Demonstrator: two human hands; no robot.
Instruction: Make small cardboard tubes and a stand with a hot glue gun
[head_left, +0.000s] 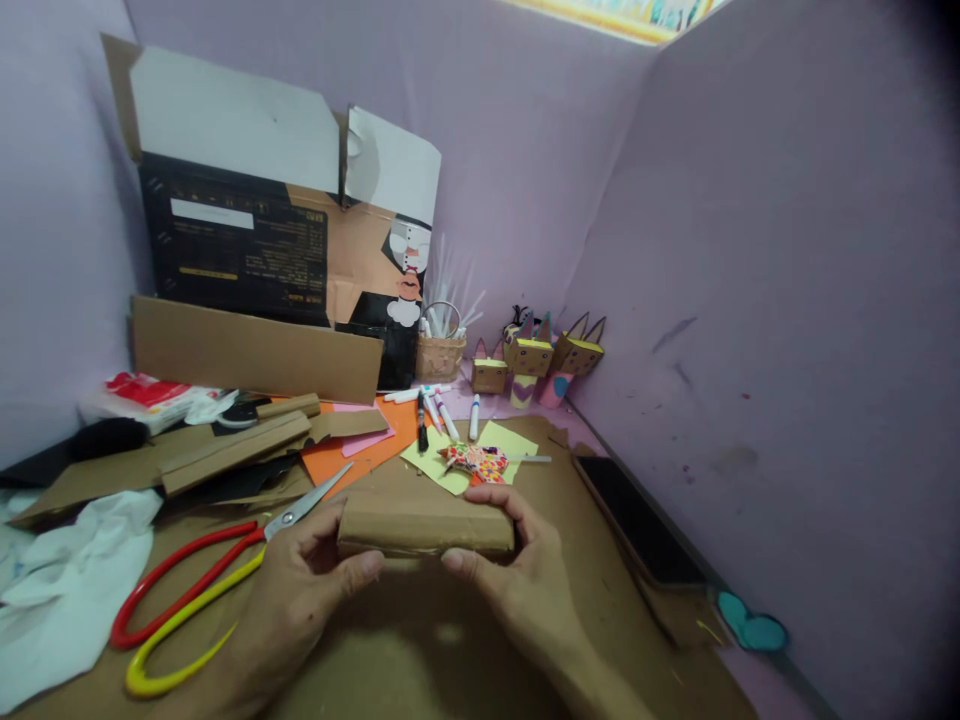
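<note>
Both hands hold a folded brown cardboard piece (424, 523) flat over the cardboard-covered table (420, 660). My left hand (304, 580) grips its left end, thumb along the near edge. My right hand (517, 570) wraps its right end, fingers over the far side and thumb at the front. Large scissors (202, 585) with red and yellow handles lie just left of my left hand, blades pointing toward the cardboard piece.
A colourful patterned paper shape (474, 461) lies on yellow paper (442, 465) beyond the hands. Markers (442, 410), a small basket (439, 352), little cardboard figures (529, 360), an open box (247, 240), cardboard scraps (225, 450), white crumpled paper (67, 590) and a dark slab (637, 520) surround them.
</note>
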